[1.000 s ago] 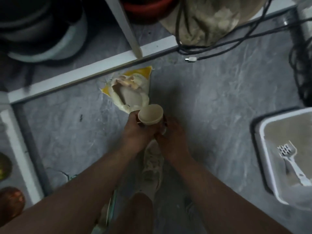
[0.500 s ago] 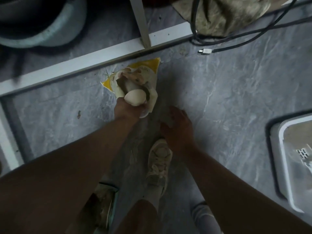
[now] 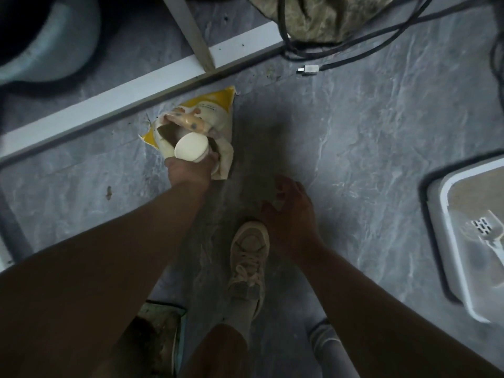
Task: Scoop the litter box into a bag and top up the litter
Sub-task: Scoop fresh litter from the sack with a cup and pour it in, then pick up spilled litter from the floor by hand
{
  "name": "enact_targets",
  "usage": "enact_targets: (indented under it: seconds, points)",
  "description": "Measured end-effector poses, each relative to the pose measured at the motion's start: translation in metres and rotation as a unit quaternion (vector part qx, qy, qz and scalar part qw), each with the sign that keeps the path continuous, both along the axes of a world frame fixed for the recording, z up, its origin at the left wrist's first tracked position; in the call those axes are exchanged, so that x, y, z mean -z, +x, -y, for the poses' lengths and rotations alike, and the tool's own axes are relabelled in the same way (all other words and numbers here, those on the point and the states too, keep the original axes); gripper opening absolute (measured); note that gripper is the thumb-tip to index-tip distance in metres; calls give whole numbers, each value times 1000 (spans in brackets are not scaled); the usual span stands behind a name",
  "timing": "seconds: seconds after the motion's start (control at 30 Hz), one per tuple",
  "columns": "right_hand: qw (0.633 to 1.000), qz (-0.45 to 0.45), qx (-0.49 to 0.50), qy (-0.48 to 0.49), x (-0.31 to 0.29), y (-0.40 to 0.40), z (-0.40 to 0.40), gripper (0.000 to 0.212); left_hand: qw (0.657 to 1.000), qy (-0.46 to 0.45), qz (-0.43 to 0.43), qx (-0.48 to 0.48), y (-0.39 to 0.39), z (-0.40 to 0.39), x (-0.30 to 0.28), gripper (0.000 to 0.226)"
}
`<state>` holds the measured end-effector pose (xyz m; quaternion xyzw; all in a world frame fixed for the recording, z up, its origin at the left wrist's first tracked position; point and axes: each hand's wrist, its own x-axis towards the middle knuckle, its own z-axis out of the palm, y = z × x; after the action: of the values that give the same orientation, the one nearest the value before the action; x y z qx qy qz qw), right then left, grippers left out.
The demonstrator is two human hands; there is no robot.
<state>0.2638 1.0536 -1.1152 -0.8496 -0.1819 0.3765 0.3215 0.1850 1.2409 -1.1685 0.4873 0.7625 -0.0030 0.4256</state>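
A yellow and white litter bag [image 3: 215,110] lies open on the grey floor by a white frame. My left hand [image 3: 188,169] grips a cream cup [image 3: 191,150], tipped bottom-up with its mouth pushed into the bag's opening. My right hand [image 3: 289,211] hangs free to the right of the bag, fingers loosely curled, holding nothing. At the right edge stands the white litter box [image 3: 447,222] with grey litter inside, and a white slotted scoop [image 3: 488,233] lies in it.
A white shelf frame [image 3: 122,96] runs across the floor behind the bag. Black cables with a plug [image 3: 309,69] and a camouflage bag [image 3: 321,17] lie at the top. My shoe [image 3: 248,257] stands between my arms. A green-edged object [image 3: 161,336] sits bottom left.
My left hand has carried the cup from between both hands into the bag's opening and turned it bottom-up. My right hand let go of the cup and drew back to the right.
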Motion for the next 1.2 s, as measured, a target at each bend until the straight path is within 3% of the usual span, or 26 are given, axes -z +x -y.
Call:
enact_targets:
  seconds: [0.23, 0.4, 0.7, 0.8, 0.93, 1.03, 1.2]
  points:
    - [1000, 13, -3, 0, -5, 2, -1, 44, 1000, -24, -11, -7, 0, 1, 1, 91]
    - [999, 30, -15, 6, -8, -1, -3, 43, 999, -33, 2, 29, -10, 6, -1, 60]
    - [999, 40, 7, 17, -9, 1, 3, 38, 995, -55, 46, 72, -11, 38, -24, 37]
    - [999, 37, 31, 8, -18, 7, 8, 43, 988, -68, 81, 116, -6, 59, -37, 25]
    - [993, 107, 14, 38, -33, 15, 27, 26, 970, -80, 125, 191, 3, 91, -54, 16]
    - [997, 63, 18, -36, -40, 22, 53, 32, 963, -72, 118, 229, 15, 116, -66, 15]
    - [995, 70, 67, -37, -57, 28, 111, 27, 936, -89, 140, 310, 40, 165, -90, 11]
